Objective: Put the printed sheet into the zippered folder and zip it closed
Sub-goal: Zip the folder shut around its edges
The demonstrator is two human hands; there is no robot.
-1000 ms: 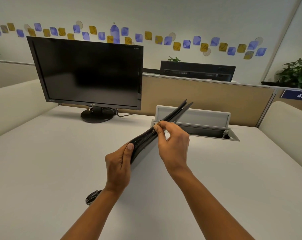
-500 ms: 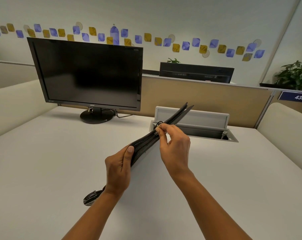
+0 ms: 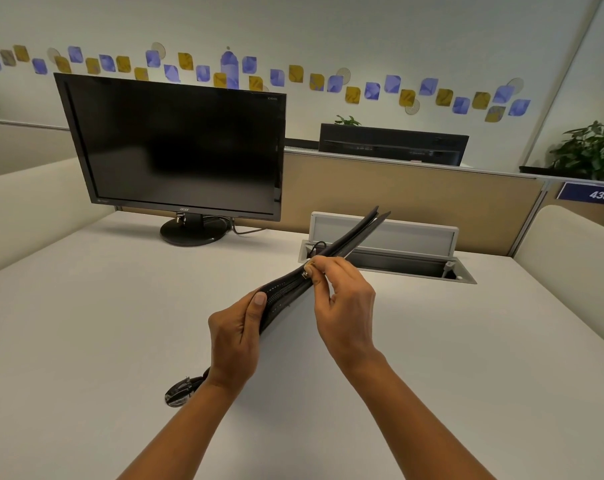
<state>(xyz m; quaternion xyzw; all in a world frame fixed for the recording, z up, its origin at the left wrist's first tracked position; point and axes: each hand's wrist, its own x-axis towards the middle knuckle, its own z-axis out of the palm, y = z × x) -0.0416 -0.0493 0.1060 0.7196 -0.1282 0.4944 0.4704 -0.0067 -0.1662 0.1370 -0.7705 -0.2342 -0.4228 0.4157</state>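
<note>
The black zippered folder (image 3: 349, 242) is held edge-up above the white desk (image 3: 86, 323), slanting from near me up toward the far right. My left hand (image 3: 236, 336) grips its near corner, thumb along the zipper track. My right hand (image 3: 342, 306) pinches the metal zipper pull (image 3: 307, 270) about a third of the way along the edge. Behind the pull the zipper teeth look joined; beyond it the two covers gape slightly at the far end. The printed sheet is not visible.
A black monitor (image 3: 176, 147) stands at the back left on a round base. An open grey cable hatch (image 3: 383, 251) lies just behind the folder. A small dark strap or clip (image 3: 181, 391) lies under my left wrist. Partition walls ring the desk.
My right hand has slid the zipper pull a short way along the folder's edge, towards the far end. My left hand keeps the same grip on the near corner.
</note>
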